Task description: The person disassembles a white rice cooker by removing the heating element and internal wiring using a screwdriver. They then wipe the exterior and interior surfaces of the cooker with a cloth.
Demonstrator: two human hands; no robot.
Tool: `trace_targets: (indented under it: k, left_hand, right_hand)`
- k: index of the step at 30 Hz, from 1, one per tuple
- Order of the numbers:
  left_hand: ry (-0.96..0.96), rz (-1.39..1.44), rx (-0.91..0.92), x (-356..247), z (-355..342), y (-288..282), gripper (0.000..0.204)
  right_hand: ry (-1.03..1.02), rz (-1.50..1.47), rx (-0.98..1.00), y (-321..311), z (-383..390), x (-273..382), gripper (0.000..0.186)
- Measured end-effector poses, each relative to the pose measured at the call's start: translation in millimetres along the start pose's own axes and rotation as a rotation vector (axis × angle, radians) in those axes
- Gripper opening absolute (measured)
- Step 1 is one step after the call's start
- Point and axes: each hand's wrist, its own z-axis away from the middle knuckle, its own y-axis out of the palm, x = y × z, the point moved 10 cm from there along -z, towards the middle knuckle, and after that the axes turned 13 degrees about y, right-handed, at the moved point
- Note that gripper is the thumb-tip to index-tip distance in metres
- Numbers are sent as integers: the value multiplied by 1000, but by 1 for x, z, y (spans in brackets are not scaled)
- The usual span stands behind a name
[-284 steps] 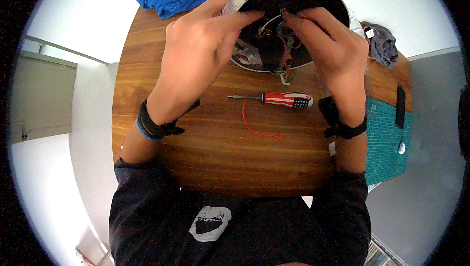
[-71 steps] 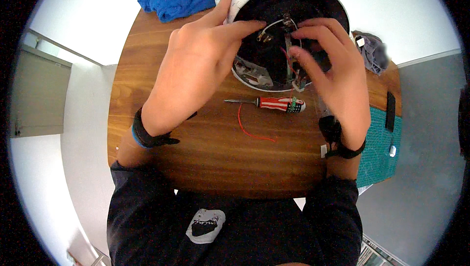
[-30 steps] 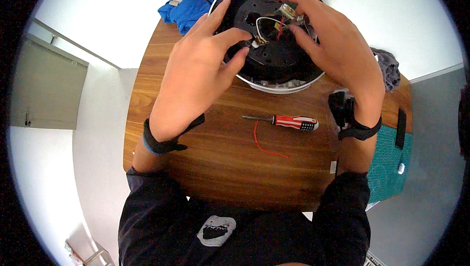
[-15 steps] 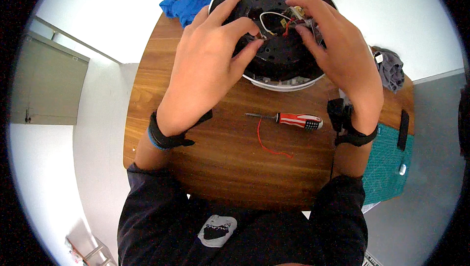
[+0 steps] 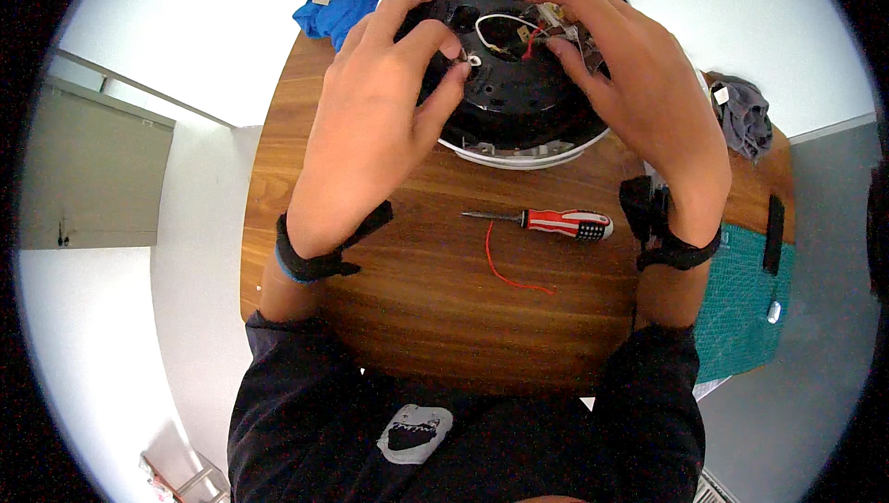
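Note:
A round black housing (image 5: 519, 100) with a white rim lies at the far side of the table, its hollow inside facing up. Over its left half, my left hand (image 5: 380, 105) pinches a small piece with a white ring-like end (image 5: 475, 61) between thumb and index finger. My right hand (image 5: 639, 77) curls round a cluster of wired parts (image 5: 553, 14) at the housing's right, thumb and index finger on either side. What its other fingers touch is hidden. A white wire (image 5: 495, 18) loops across the middle, and a short red wire (image 5: 532, 43) shows near my right thumb.
On the wooden table (image 5: 435, 318), a red, white and black screwdriver (image 5: 565, 223) lies beside a loose red wire (image 5: 505, 276). Blue cloth (image 5: 338, 7) sits at the far left, grey cloth (image 5: 744, 119) at the right. A green cutting mat (image 5: 741, 308) covers the right edge.
My left hand has shifted a little left, and the white ring-like end now shows between its fingertips. The right hand stays at the wired parts. The whole view has shifted slightly.

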Motion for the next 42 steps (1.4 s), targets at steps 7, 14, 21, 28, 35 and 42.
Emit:
trace_targets:
  k: [7,14,21,28,35,42]
  left_hand:
    - [4,19,13,1,-1,1,17]
    - [4,6,18,-2,-1,-1,18]
    - [-36,28,32,3,2,-2,17]
    - [2,126,26,6,7,-11,23]
    - [-17,283,149,5,10,-12,36]
    - [113,273,193,-1,11,-11,39]
  right_hand:
    - [-43,-25,-60,-2,1,2,33]
    - [-34,-14,138,14,0,-8,24]
    - [-96,36,95,15,5,14,26]
    - [-243,80,-28,7,6,36,27]
    - [-191,10,49,16,-2,35,19]
    - [-234,93,44,28,-7,35,18]
